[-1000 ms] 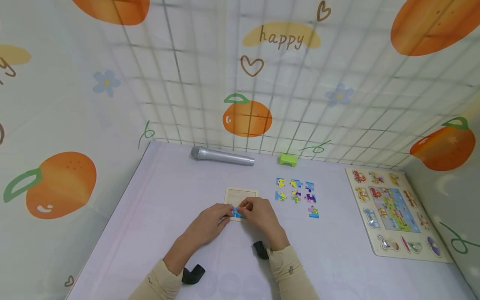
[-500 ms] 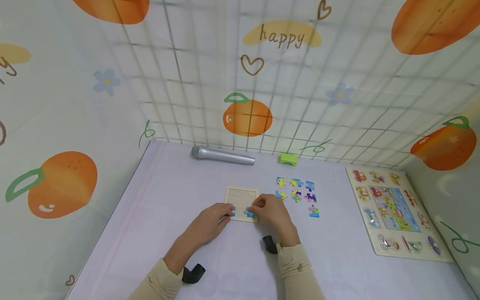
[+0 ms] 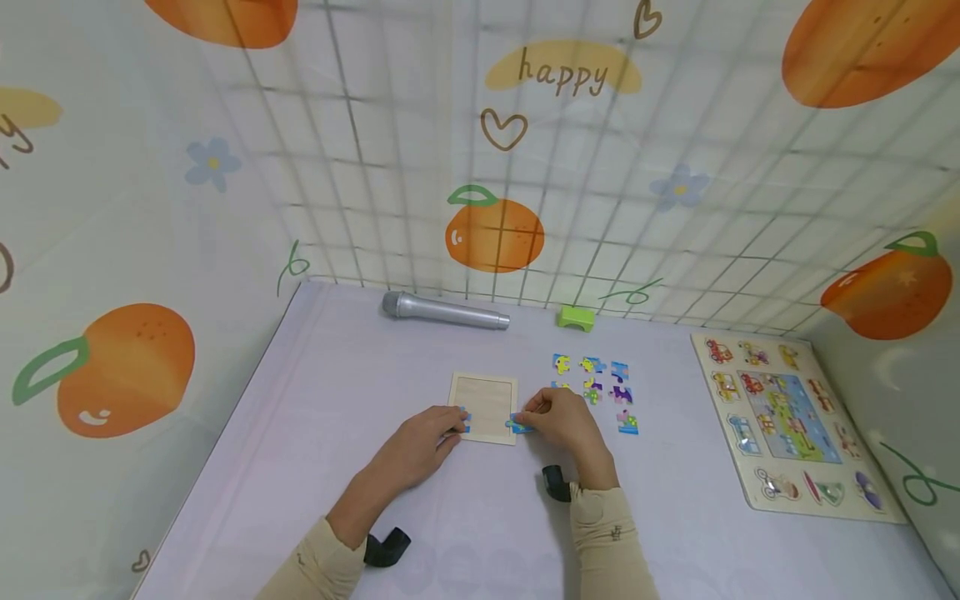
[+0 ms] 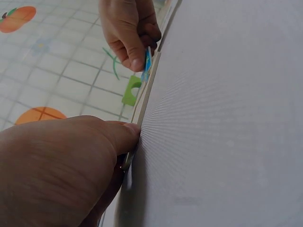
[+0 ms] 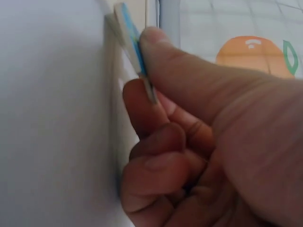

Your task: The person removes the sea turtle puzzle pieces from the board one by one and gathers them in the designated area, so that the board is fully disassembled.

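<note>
My right hand (image 3: 564, 422) pinches a blue jigsaw piece (image 3: 519, 427) between thumb and fingers, over the right edge of a small square wooden puzzle tray (image 3: 487, 392). Seen from the right wrist, the jigsaw piece (image 5: 130, 38) stands tilted, its pale edge showing. At the tray's lower left corner, my left hand (image 3: 423, 440) grips the rim, with the thumb on the edge in the left wrist view. Another blue jigsaw piece (image 3: 467, 422) lies in that corner, partly hidden by the left fingertips. Bare wood shows across the rest of the tray.
Several loose jigsaw pieces (image 3: 592, 365) lie in rows right of the tray. A silver toy microphone (image 3: 450, 313) and a green block (image 3: 576, 318) lie at the back. Far right is a large picture puzzle board (image 3: 787, 417). A printed cloth wall (image 3: 405, 167) stands behind the table.
My right hand has drawn a blue jigsaw piece rightward, from beside the left hand's piece to the tray's right edge. The left hand has stayed at the corner.
</note>
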Demonstrator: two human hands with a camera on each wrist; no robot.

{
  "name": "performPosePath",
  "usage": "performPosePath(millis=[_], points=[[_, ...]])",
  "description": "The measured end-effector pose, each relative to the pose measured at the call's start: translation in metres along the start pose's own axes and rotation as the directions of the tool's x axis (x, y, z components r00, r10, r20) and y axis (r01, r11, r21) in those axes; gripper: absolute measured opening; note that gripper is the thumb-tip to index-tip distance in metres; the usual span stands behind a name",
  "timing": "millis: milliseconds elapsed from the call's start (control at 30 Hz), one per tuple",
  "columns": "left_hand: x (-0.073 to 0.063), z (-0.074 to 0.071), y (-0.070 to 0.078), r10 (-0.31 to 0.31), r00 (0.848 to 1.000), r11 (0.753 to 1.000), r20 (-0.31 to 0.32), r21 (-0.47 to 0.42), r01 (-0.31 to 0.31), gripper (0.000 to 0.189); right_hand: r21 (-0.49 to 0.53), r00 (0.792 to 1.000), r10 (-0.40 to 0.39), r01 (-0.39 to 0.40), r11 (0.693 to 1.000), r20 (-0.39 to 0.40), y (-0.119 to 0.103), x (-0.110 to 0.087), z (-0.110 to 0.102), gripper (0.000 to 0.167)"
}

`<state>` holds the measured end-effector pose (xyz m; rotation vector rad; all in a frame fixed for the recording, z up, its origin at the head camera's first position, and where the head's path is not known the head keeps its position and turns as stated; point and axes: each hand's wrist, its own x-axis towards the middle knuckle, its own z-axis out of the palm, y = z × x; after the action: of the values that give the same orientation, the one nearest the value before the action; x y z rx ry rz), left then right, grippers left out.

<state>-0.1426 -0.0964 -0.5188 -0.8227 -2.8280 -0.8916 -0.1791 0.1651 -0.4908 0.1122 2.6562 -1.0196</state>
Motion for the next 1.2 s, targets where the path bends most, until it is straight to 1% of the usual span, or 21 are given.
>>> performPosePath(millis=[133,267,533,733,1067,1200], points=[[0.0,0.0,0.0,0.002,1.0,1.0,0.001,-0.007,-0.002,0.009,-0.004,1.0,0.009,-0.009,1.0,0.004,0.005,0.001,-0.004,0.024],[-0.001,-0.001,0.0,0.006,1.0,1.0,0.0,-0.005,-0.006,0.009,-0.007,0.999,0.042,-0.042,0.999,-0.023,0.012,-0.001,-0.011,0.023],[-0.001,-0.002,0.0,0.027,0.999,0.999,-0.032,-0.025,-0.028,0.009,-0.052,0.997,0.06,-0.062,0.997,-0.04,0.023,-0.002,-0.023,0.022],[0.0,0.0,-0.002,0.028,0.999,0.999,-0.028,-0.022,-0.028,0.01,-0.053,0.993,0.096,-0.1,0.994,-0.068,0.028,-0.005,-0.032,0.021],[0.0,0.0,-0.002,0.02,1.0,0.999,-0.016,-0.034,-0.021,0.009,-0.071,0.99,0.081,-0.089,0.993,-0.119,0.047,-0.011,-0.051,0.022],[-0.001,0.002,-0.003,0.012,1.0,0.999,-0.002,-0.034,-0.012,0.008,-0.062,0.985,0.096,-0.106,0.992,-0.145,0.057,-0.014,-0.058,0.021]])
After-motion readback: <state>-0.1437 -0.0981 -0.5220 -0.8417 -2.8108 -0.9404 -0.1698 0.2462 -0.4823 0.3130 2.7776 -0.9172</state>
